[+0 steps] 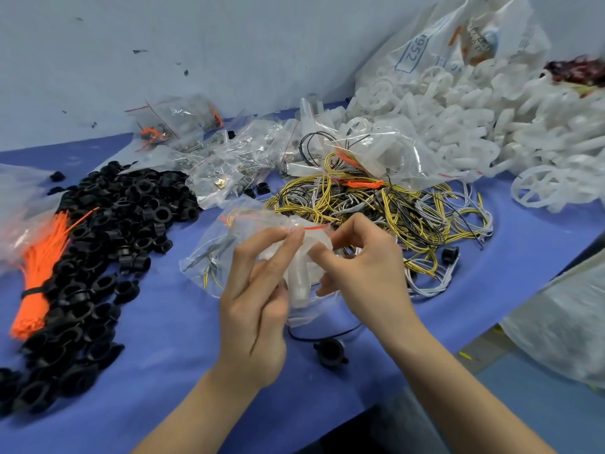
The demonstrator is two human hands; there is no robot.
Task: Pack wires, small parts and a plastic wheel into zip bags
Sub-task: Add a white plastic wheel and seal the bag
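The surface (170,365) is blue. On it lie black rings (108,244), an orange tie bundle (39,273), yellow-and-black and white wires (393,211), translucent white wheels (491,119), and a clear zip bag (229,244) with a red seal line.

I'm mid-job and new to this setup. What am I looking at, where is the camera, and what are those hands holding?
There is no machine here: a person works with two bare hands. The single picture comes from a camera on the person's head, looking forward and down.

The left hand and right hand both pinch the top of a clear zip bag with a red seal line. A white plastic part and some wires show inside it.

On the blue table lie a heap of black rings and a tied bundle of orange ties on the left, a tangle of yellow, black and white wires in the middle, white plastic wheels on the right, and small filled bags at the back.
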